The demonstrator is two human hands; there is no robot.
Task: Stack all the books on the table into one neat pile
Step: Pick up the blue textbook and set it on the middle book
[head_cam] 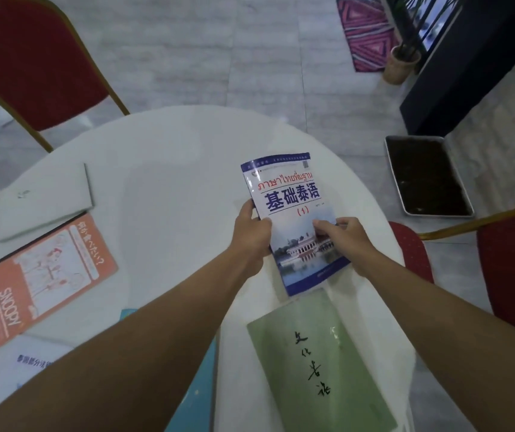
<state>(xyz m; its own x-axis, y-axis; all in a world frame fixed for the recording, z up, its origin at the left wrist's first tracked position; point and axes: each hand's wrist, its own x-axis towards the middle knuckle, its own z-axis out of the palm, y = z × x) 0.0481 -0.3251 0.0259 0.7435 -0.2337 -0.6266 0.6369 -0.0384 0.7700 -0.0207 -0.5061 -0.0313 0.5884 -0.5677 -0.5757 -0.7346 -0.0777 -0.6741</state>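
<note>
A blue-and-white language book (290, 194) with a building photo on its cover is held over the right part of the round white table (169, 151). My left hand (251, 232) grips its left edge and my right hand (343, 236) pinches its lower right side. A pale green book (318, 366) with black handwriting lies just below it, near me. At the left lie an orange Snoopy book (44, 275), a plain white book (47, 201) and a white booklet (35, 360) with blue print. A teal book (200, 375) is mostly hidden under my left forearm.
A red chair with a gold frame (28, 60) stands behind the table at the left, another red chair (512, 263) at the right. On the floor to the right sit a metal tray of dark soil (427, 176), a potted plant (401, 62) and a pink patterned mat (365, 32).
</note>
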